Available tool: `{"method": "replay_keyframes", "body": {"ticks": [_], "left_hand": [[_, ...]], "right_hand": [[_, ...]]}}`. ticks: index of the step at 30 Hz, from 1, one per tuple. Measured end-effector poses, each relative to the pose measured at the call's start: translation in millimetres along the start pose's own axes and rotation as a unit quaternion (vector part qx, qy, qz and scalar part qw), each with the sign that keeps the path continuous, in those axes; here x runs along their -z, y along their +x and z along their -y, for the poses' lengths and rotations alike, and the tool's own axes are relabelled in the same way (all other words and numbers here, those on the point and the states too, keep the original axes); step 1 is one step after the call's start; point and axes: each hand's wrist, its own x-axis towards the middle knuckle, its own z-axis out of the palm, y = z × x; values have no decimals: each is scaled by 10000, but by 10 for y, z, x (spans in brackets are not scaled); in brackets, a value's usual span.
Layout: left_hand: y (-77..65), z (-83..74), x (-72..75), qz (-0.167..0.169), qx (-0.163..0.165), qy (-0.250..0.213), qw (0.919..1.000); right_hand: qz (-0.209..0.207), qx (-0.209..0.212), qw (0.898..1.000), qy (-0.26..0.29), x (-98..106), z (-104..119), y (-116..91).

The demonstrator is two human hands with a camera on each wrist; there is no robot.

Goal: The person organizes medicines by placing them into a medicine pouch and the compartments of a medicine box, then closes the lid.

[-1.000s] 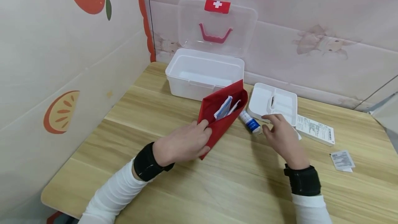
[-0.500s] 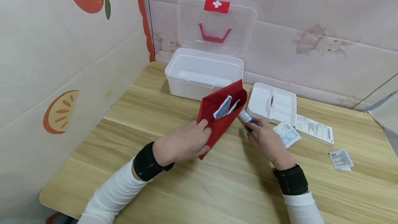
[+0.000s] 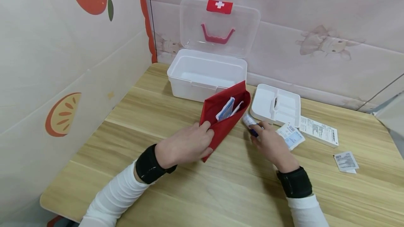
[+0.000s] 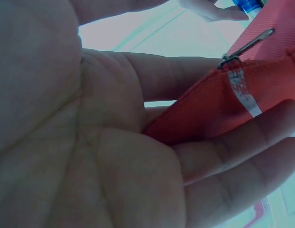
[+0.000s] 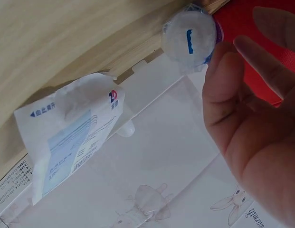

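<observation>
Red pouch [image 3: 225,128] shows its zip pull [image 4: 252,44] only from the left wrist.

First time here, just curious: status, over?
Left hand gripping open red pouch. Right hand pinching tube beside it. Nothing seen between pouch and tube.

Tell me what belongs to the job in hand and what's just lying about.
Likely in the job:
red pouch, held by the left hand
packets inside it
blue-and-white cylinder, touched by the right hand

Seemingly just lying about:
divided tray
loose packet
printed box
small sachets
open case
</observation>
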Motion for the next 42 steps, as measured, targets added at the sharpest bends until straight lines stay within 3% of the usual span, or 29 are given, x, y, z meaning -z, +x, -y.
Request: {"method": "replay_keyframes", "body": {"ticks": [13,19,42], "left_hand": [[-10,-4,-6,30,67,-13,10000],[-7,-10,-12,8,83,-28,10000],[-19,-15,-5,-59,54,-5,10000]], "right_hand": [[221,-445,9988,7,61,-1,-9],[521,-665,9964,35,83,-13,-14],[683,-650,9955,20,73,-28,-23]]}}
